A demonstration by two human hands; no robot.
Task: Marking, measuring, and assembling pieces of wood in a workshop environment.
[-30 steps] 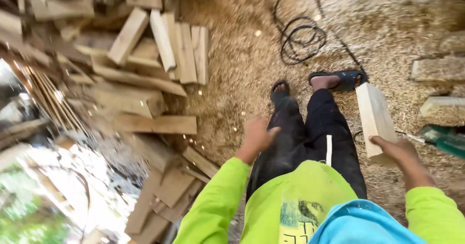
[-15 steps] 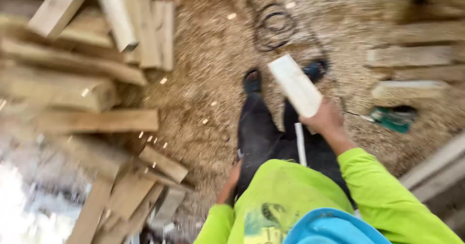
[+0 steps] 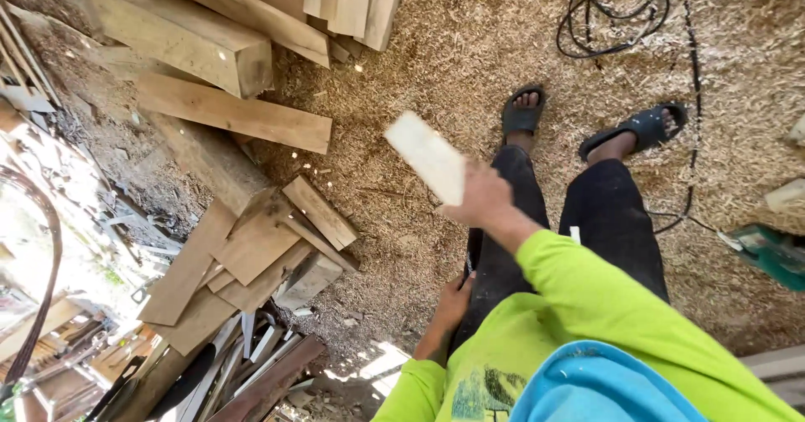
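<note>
My right hand [image 3: 482, 197] grips a short pale wooden block [image 3: 426, 157] by its near end and holds it out in the air, over the sawdust ground in front of my legs. The block points up and to the left, toward the wood pile. My left hand [image 3: 454, 298] hangs low against my left thigh, fingers curled against the black trouser leg; nothing shows in it. My feet wear black sandals [image 3: 523, 113].
A pile of thick beams [image 3: 180, 41] and planks [image 3: 235, 113] fills the upper left; offcut boards [image 3: 251, 246] lie lower left. A black cable coil [image 3: 616, 11] lies at the top right. A green power tool [image 3: 776, 254] sits at the right edge.
My right hand has swung the wooden block from my right side across to the left, in front of my legs. My left hand has dropped to my thigh. The view turned toward the pile.
</note>
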